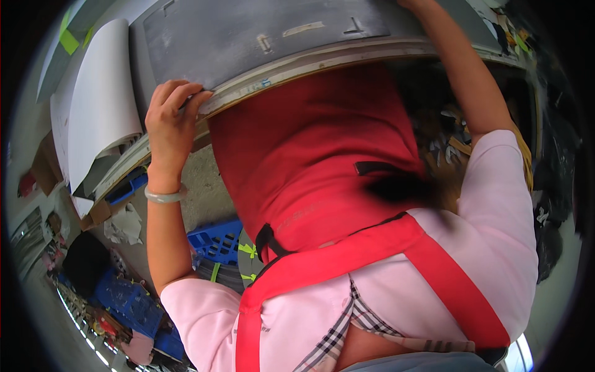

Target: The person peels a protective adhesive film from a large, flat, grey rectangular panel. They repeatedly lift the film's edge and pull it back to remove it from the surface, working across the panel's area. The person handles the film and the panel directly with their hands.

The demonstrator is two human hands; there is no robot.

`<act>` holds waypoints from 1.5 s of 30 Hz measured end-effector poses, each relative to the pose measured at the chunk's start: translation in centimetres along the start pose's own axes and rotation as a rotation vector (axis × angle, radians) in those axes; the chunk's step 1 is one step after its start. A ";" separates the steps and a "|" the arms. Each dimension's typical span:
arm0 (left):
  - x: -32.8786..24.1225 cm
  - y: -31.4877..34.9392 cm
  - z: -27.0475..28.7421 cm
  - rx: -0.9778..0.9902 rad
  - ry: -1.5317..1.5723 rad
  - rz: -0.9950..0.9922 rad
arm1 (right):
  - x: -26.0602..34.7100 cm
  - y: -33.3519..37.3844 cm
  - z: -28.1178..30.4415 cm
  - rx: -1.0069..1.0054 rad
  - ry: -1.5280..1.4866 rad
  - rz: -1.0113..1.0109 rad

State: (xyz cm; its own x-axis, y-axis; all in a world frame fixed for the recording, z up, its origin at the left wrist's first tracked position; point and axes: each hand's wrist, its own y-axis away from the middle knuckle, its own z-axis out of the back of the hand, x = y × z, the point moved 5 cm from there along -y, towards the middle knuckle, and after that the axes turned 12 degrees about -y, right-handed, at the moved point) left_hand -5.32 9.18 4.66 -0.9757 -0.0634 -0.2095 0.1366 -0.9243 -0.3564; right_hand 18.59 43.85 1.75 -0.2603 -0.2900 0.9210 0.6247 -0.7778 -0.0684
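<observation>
A dark grey sheet lies on the worktable, with small pale strips and a dark angled mark on its surface. At its near left corner, by the table's front edge, my left hand is closed, thumb and fingertips pinched together on the sheet's corner. My right arm reaches over the table to the far right. Only a bit of my right hand shows at the upper rim of the view; its fingers are cut off, so whatever it touches is hidden.
A curled white sheet stands left of my left hand. Below the table are a blue plastic crate and scraps on the right. More blue crates sit at lower left. Black plastic hangs at far right. My red apron touches the table edge.
</observation>
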 end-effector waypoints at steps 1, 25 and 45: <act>-0.1 0.0 0.1 -0.012 0.006 -0.001 | -0.2 -0.2 0.0 -0.001 0.003 0.009; -1.1 -2.7 0.5 0.289 0.045 0.150 | 0.4 0.7 0.2 -0.080 0.196 0.066; -9.8 -11.4 -8.6 -0.182 -0.109 -0.037 | 5.2 10.2 -1.8 0.082 0.103 0.107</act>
State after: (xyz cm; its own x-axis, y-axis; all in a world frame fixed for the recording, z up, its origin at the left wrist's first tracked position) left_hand 4.15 23.61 2.98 -0.9920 -0.0806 -0.0972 0.1198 -0.8439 -0.5229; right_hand 22.31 33.41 5.17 -0.2609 -0.4274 0.8656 0.7097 -0.6928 -0.1282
